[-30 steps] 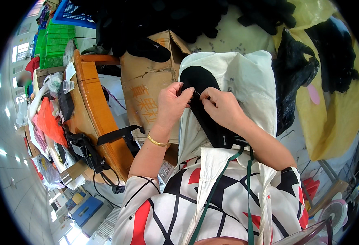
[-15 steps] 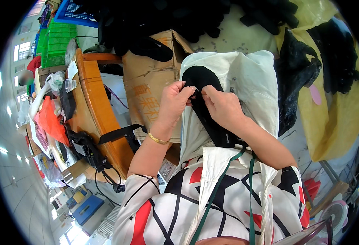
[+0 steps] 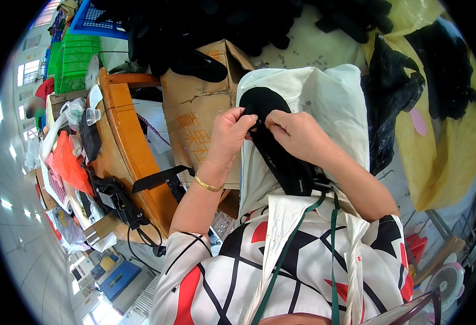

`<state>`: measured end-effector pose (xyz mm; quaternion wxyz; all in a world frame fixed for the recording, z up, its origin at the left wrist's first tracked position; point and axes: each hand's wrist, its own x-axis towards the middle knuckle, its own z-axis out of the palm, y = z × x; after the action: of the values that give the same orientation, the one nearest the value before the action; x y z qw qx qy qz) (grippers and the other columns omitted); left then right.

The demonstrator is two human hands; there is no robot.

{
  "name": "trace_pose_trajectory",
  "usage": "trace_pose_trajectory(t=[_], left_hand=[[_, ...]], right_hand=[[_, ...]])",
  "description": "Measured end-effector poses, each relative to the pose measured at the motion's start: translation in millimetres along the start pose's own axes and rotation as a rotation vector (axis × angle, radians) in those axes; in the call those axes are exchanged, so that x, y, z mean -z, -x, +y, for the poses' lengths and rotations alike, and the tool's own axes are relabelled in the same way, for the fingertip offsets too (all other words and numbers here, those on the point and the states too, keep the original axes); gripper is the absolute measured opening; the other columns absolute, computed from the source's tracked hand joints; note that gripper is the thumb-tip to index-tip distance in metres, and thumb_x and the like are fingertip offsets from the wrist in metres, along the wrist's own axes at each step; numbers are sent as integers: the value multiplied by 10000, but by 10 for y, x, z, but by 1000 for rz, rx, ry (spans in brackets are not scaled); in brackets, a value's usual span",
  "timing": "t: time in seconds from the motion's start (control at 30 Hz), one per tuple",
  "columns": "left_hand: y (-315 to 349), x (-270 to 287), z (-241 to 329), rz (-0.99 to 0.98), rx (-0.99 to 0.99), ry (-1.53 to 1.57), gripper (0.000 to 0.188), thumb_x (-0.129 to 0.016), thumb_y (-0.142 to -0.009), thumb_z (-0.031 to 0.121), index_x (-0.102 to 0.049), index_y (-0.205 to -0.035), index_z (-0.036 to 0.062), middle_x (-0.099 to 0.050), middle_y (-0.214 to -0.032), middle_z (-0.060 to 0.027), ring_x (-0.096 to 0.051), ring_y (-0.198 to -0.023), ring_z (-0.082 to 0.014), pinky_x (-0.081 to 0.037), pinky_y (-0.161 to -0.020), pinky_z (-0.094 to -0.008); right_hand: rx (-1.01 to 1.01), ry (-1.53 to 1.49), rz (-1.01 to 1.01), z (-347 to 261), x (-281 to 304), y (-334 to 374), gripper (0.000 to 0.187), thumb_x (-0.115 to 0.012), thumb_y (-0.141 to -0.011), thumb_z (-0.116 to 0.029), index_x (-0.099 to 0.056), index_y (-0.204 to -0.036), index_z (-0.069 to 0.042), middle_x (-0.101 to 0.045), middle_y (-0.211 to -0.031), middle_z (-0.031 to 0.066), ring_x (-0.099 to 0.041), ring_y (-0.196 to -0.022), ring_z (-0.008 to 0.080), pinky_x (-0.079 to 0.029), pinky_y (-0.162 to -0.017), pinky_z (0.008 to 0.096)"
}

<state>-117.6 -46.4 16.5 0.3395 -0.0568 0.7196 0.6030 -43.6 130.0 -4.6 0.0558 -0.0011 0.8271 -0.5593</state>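
Observation:
A long black fabric piece [image 3: 286,160] with a rounded far end, shaped like a sock or an insole, lies lengthwise over a white cloth bundle [image 3: 335,116] in front of me. My left hand [image 3: 232,130] is closed in a pinch at the left edge of the black piece, near its rounded end. Across from it, my right hand [image 3: 295,132] is also closed, its thumb and curled fingers over the same part. A small gap parts the fingertips of the two hands. Whatever the right fingertips pinch is too small to make out.
Beyond the bundle stands a worn cardboard box [image 3: 200,108] under a heap of black pieces [image 3: 205,27]. A wooden table [image 3: 127,130] is to the left. On the right hang a black plastic bag [image 3: 387,103] and yellow sheeting [image 3: 433,184]; a fan [image 3: 446,281] stands lower right.
My right hand has shifted slightly, its fingertips now a little higher. More of the black piece's near end shows below it. The left hand stays nearly in place.

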Motion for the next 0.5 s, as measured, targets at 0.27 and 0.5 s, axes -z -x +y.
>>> trace_pose_trajectory(t=[0.27,0.5], left_hand=[[3,52,107,-40,156,24,104,-632,-895,144,-634,-814,78,-617,-745,20,-598,-672,-69,-478,-578,-221],[-9,116,34,-52,212,165,96,-640,-893,156,-643,-826,88,-631,-767,15,-603,-690,-82,-491,-593,-238]], right_hand=[[68,184,142,57,-292,92,86,-561,-922,-119,-496,-945,-67,-634,-699,142,-639,-670,377,-478,-538,482],[71,232,209,-9,-411,101,100,-547,-936,-89,-464,-973,-48,-637,-724,153,-640,-662,379,-479,-547,490]])
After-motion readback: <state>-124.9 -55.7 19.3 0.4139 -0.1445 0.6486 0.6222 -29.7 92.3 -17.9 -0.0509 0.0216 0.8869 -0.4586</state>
